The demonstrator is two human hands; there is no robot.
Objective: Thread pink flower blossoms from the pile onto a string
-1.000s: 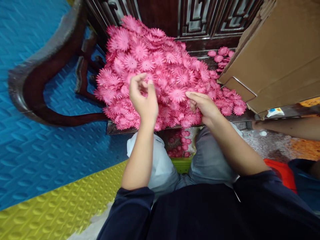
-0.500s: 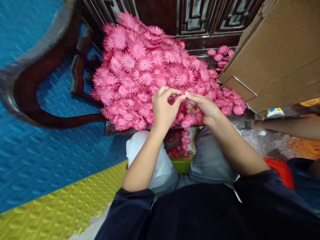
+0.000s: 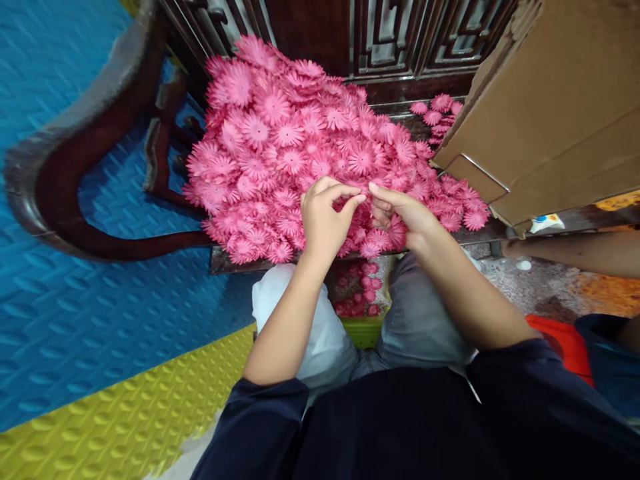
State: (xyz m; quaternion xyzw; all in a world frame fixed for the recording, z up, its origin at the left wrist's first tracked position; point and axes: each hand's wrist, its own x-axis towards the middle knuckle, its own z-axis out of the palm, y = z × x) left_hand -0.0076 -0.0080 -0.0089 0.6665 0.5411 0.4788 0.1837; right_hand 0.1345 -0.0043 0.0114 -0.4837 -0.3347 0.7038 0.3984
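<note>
Thin, fringed pink flowers (image 3: 290,135) with flat, pale centers heap beneath and beyond a person's left hand (image 3: 327,217), nearly closed in a pinch, and right hand (image 3: 403,212), loosely curled; what either holds cannot be told against the pink. A careless brush could spill flowers off the glossy wooden bench (image 3: 227,265) below. Creased cardboard (image 3: 560,127) stands to the hands' right.

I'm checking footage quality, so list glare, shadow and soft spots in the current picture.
Head view: pale sheen along the wooden armrest; head view: darker shade on the blue mat near the bench; head view: detail between the left hand and right hand too soft to identify.
</note>
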